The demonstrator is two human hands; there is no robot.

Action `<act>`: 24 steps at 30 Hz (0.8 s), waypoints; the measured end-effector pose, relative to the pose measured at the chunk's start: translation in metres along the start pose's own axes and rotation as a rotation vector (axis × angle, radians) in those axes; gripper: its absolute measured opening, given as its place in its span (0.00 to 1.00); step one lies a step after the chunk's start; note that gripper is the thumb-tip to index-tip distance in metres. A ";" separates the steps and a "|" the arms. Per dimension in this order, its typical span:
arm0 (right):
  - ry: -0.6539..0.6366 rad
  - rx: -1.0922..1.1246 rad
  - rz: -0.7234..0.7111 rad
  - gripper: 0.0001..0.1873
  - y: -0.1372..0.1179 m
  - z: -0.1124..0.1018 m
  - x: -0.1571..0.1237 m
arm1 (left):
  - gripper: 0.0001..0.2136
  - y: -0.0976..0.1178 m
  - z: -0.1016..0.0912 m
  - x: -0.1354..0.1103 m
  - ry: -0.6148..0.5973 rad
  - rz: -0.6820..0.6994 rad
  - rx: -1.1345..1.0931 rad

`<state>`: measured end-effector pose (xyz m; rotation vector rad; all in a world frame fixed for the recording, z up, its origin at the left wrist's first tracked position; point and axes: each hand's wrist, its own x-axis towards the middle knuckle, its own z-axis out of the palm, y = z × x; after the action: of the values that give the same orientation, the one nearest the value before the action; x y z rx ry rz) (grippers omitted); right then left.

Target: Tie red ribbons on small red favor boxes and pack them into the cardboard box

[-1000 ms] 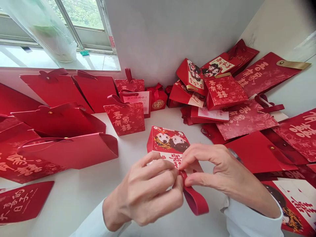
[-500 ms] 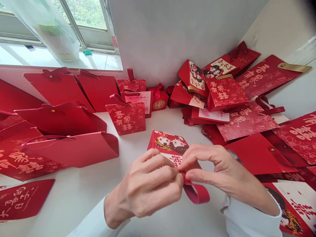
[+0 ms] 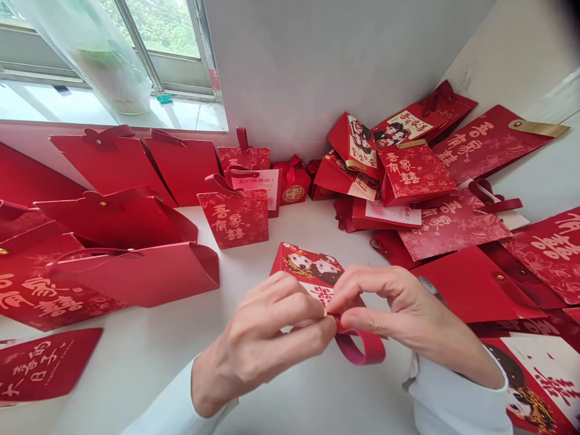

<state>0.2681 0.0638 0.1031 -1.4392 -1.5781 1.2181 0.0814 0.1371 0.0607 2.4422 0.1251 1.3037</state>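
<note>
Between my hands is a small red gift box point(image 3: 312, 266) printed with two cartoon faces and red lettering on white. A red ribbon strap point(image 3: 369, 350) loops out from its near end. My left hand point(image 3: 272, 338) has its fingers bent, thumb and fingertips pinched at the box's near end where the strap begins. Opposite it, my right hand point(image 3: 389, 308) pinches the same spot with thumb and forefinger. The fingers hide the joint of strap and box, so I cannot see any fastener there.
Red gift boxes point(image 3: 149, 272) stand upright on the left of the white table point(image 3: 181, 368). A small box point(image 3: 235, 217) stands behind my hands. On the right, more boxes point(image 3: 417, 169) lie in a heap against the wall. A bagged cup point(image 3: 113, 78) sits on the windowsill.
The fingers of my left hand have shifted slightly at the strap, opening a small gap between them. My right hand keeps its pinch. The view has moved a little.
</note>
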 end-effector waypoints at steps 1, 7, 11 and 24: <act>0.001 0.002 -0.004 0.02 0.000 0.000 0.000 | 0.07 -0.001 0.000 -0.001 0.004 -0.009 -0.006; -0.038 0.096 0.076 0.08 0.010 -0.001 0.009 | 0.07 -0.005 0.002 -0.002 0.017 -0.202 -0.113; -0.079 0.147 0.110 0.16 0.019 -0.001 0.016 | 0.07 -0.006 0.003 -0.002 -0.010 -0.341 -0.108; -0.064 0.098 0.015 0.19 0.024 0.000 0.021 | 0.07 -0.007 0.003 -0.002 -0.113 -0.542 -0.177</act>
<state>0.2729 0.0829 0.0779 -1.3647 -1.5306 1.3438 0.0832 0.1427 0.0548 2.1159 0.5707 0.8938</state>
